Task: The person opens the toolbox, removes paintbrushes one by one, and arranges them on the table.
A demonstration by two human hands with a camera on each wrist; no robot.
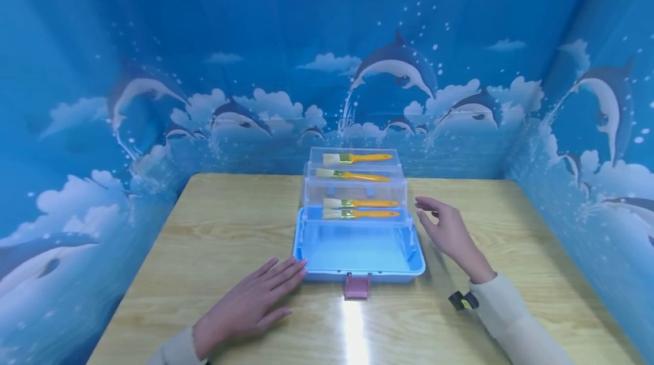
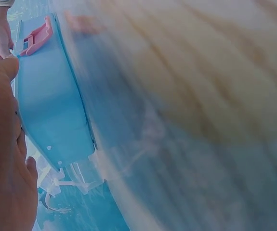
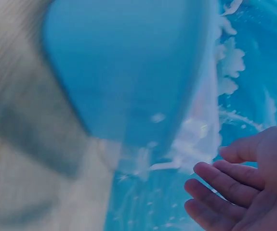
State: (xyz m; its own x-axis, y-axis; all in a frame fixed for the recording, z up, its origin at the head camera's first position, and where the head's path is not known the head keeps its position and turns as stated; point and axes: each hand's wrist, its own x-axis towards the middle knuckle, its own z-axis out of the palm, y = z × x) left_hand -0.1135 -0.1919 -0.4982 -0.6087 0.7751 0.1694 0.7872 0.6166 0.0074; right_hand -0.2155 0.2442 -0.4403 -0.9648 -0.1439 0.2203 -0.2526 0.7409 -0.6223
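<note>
A blue storage box with clear fold-out trays stands on the table, its lid and trays raised toward the back. Brushes with yellow handles lie in the trays: one in the top, one below it, and two in the lowest. My left hand has its fingers straight, the tips at the box's front left corner. My right hand is beside the box's right side, fingers loosely bent and holding nothing. A pink latch hangs down at the front of the box.
The wooden table runs out to both sides of the box. A blue dolphin-print curtain closes off the back and both sides. A small black device sits at my right wrist.
</note>
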